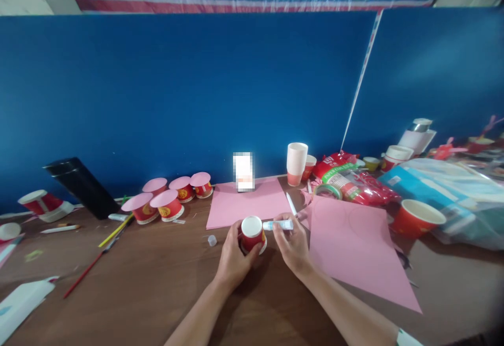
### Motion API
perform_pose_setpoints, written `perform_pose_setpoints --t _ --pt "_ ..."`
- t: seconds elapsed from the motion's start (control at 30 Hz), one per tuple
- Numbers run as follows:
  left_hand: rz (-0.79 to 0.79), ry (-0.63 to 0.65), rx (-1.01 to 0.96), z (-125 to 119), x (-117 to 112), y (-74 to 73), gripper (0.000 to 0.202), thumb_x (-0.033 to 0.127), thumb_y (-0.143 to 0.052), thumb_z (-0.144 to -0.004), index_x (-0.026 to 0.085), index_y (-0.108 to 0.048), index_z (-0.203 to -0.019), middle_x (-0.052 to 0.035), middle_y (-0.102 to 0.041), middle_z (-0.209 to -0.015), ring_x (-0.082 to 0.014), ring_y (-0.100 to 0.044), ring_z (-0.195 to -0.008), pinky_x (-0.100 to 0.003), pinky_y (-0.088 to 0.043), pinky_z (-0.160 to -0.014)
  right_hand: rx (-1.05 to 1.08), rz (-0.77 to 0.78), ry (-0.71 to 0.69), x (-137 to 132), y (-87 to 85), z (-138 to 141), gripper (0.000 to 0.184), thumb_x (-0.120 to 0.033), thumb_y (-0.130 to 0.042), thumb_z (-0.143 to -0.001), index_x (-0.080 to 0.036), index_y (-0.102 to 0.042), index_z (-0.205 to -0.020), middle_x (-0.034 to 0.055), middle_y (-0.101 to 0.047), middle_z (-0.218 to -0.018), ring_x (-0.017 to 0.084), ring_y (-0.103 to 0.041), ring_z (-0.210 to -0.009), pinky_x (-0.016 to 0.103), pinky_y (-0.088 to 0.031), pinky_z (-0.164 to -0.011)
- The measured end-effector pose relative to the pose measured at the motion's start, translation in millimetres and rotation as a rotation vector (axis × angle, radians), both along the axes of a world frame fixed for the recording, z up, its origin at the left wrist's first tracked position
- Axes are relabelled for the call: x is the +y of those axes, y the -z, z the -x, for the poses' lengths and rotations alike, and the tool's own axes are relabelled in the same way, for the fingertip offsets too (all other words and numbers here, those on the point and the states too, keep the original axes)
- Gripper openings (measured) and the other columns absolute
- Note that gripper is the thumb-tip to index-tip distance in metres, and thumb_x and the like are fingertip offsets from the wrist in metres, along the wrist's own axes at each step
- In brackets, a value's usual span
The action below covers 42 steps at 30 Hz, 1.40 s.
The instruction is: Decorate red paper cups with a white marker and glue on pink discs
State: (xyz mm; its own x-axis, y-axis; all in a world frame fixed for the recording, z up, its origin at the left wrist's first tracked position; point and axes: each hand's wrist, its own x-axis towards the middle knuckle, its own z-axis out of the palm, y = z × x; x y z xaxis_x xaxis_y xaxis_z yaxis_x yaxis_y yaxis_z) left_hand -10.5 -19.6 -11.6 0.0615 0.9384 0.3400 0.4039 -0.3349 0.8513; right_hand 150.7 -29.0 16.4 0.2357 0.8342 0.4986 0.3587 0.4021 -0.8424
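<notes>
My left hand [232, 257] is wrapped round a red paper cup [252, 238], which stands upside down with its white base facing up. In my right hand [292, 241] is a white and pale blue glue stick [277, 225], held level, its tip close beside the upper edge of the cup; whether they touch I cannot tell. A small clear cap [212, 240] lies on the table left of the cup. Further left stand several upturned red cups topped with pink paper discs [166, 199].
Pink paper sheets [350, 241] lie at the right and behind the cup [248, 204]. Stacked cups [296, 165], a red bag of cups [346, 178] and a plastic package [452, 199] stand right. A black bottle [84, 188] and red-handled brush [90, 270] lie left. A blue partition [197, 88] closes the back.
</notes>
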Motion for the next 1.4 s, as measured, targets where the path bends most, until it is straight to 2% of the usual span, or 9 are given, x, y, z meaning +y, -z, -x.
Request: perform_pose_setpoints --t 0.13,0.4,0.67,0.9,1.03,1.13,1.4 --pt "-0.002 0.012 -0.016 0.1 2.0 1.3 0.051 0.027 -0.065 -0.069 0.021 -0.044 -0.116 -0.0085 -0.058 -0.111 -0.0231 -0.058 -0.102 -0.041 -0.045 -0.090 0.022 -0.002 -0.009 1.5 -0.1 -0.1 0.010 -0.028 -0.053 -0.083 -0.019 -0.054 -0.080 -0.0013 -0.058 -0.066 0.012 -0.054 -0.055 0.021 -0.045 -0.052" --pt "-0.019 -0.009 0.019 0.7 3.1 2.4 0.053 0.024 -0.063 -0.069 0.020 -0.044 -0.118 -0.0088 -0.059 -0.113 -0.0235 -0.057 -0.105 -0.041 -0.043 -0.092 0.057 0.009 -0.103 3.2 3.4 2.4 0.011 -0.030 -0.051 -0.085 -0.019 -0.053 -0.083 -0.0003 -0.059 -0.069 0.012 -0.056 -0.059 0.021 -0.046 -0.055" --pt "-0.044 -0.032 0.074 1.1 0.6 -2.7 0.054 0.021 -0.062 -0.068 0.019 -0.043 -0.119 -0.0091 -0.058 -0.113 -0.0236 -0.055 -0.105 -0.041 -0.042 -0.092 0.032 0.009 -0.041 2.7 1.8 -2.5 0.012 -0.029 -0.052 -0.083 -0.019 -0.054 -0.078 -0.0016 -0.057 -0.065 0.012 -0.054 -0.056 0.021 -0.045 -0.053" --pt "-0.021 -0.016 0.051 0.3 -1.1 -4.8 0.054 0.022 -0.062 -0.068 0.018 -0.044 -0.119 -0.0090 -0.059 -0.113 -0.0232 -0.056 -0.104 -0.040 -0.042 -0.092 0.048 0.027 -0.130 -0.5 -0.2 1.5 0.010 -0.028 -0.051 -0.084 -0.018 -0.054 -0.083 -0.0010 -0.058 -0.068 0.012 -0.054 -0.058 0.020 -0.044 -0.054" --pt "0.001 -0.035 0.068 0.6 0.4 -4.4 0.056 0.022 -0.062 -0.068 0.017 -0.043 -0.120 -0.0106 -0.057 -0.116 -0.0246 -0.054 -0.107 -0.041 -0.041 -0.094 0.006 0.033 -0.102 1.6 0.0 -0.5 0.010 -0.027 -0.052 -0.084 -0.018 -0.054 -0.079 -0.0009 -0.057 -0.068 0.012 -0.053 -0.060 0.021 -0.043 -0.058" --pt "0.004 -0.039 0.077 0.3 0.9 -5.3 0.056 0.022 -0.062 -0.067 0.017 -0.042 -0.120 -0.0112 -0.057 -0.116 -0.0253 -0.054 -0.108 -0.042 -0.040 -0.094 0.024 0.038 -0.074 2.4 0.9 -2.8 0.010 -0.026 -0.051 -0.083 -0.018 -0.053 -0.078 -0.0018 -0.055 -0.065 0.011 -0.051 -0.057 0.020 -0.042 -0.056" --pt "0.010 -0.004 0.034 0.7 -0.7 -6.8 0.052 0.025 -0.061 -0.070 0.018 -0.043 -0.118 -0.0094 -0.058 -0.113 -0.0236 -0.056 -0.105 -0.040 -0.042 -0.092 0.101 0.009 -0.129 -1.6 2.5 -0.4 0.009 -0.027 -0.052 -0.083 -0.019 -0.053 -0.079 -0.0020 -0.054 -0.066 0.010 -0.048 -0.056 0.020 -0.041 -0.053"
